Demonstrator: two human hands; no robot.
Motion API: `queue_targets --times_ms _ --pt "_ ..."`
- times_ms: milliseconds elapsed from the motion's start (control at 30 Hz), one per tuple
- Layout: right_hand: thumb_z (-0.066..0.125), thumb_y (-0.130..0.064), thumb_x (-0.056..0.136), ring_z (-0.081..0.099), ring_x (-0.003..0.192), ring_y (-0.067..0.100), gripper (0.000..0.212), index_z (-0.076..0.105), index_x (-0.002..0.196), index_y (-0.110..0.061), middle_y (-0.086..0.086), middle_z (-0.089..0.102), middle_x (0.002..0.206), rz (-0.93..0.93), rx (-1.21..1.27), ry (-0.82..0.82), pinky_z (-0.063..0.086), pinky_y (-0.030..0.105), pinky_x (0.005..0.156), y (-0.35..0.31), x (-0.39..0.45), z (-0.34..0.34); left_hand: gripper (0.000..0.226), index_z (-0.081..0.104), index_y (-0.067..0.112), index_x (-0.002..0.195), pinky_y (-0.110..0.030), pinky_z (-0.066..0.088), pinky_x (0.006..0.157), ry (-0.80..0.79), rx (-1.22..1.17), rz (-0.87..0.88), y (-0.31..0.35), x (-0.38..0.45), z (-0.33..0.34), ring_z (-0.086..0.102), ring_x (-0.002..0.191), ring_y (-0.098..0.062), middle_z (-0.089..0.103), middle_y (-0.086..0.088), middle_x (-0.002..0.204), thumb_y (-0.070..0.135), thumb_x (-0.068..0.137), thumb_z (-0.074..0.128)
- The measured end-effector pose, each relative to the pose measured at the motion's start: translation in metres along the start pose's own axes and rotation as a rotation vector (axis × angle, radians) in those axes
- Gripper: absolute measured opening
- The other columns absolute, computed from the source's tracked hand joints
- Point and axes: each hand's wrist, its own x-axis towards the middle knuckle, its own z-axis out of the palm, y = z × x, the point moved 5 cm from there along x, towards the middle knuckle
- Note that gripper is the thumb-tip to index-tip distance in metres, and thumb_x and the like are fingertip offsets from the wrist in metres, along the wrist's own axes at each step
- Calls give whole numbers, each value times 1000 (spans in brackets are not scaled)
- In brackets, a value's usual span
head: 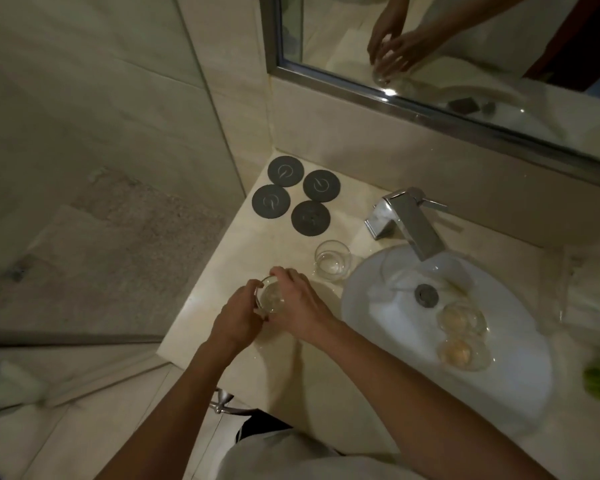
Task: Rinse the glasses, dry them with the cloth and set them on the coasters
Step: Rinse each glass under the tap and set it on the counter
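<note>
Both hands grip one clear glass (pixel 270 295) over the marble counter (pixel 229 265): the left hand (pixel 238 315) curls its fingers round the near-left side, the right hand (pixel 297 303) curls over the rim. A second glass (pixel 332 260) stands upright on the counter between the held glass and the tap (pixel 407 221); two more glasses (pixel 462 336) lie in the white basin (pixel 378 299). Four dark coasters (pixel 296 195) sit bare in the counter's far corner, below the mirror (pixel 465 46).

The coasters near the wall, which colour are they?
Dark grey coasters, each with a pale curved mark; head view.
</note>
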Motion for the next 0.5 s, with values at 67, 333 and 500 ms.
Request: queue_targets --times_ms 67,333,500 --pt "82 -21 77 38 133 27 90 29 150 -20 7 38 144 52 5 4 48 44 100 6 -3 -2 62 46 20 129 -49 54 75 17 39 21 6 -2 -4 58 94 -28 47 -3 106 -9 75 57" --pt "64 -10 89 48 120 17 45 51 132 -19 -1 47 130 2 -88 195 53 34 88 47 -54 -47 56 54 10 124 -33 48 57 195 316 277 93 3 -9 48 102 -27 49 -13 113 -14 74 57" --pt "61 -12 91 58 102 19 13 63 104 -12 2 57 108 157 -69 321 53 33 80 112 -99 -86 36 60 7 113 -46 54 73 40 319 427 149 12 50 52 102 -33 54 -15 114 -3 79 61"
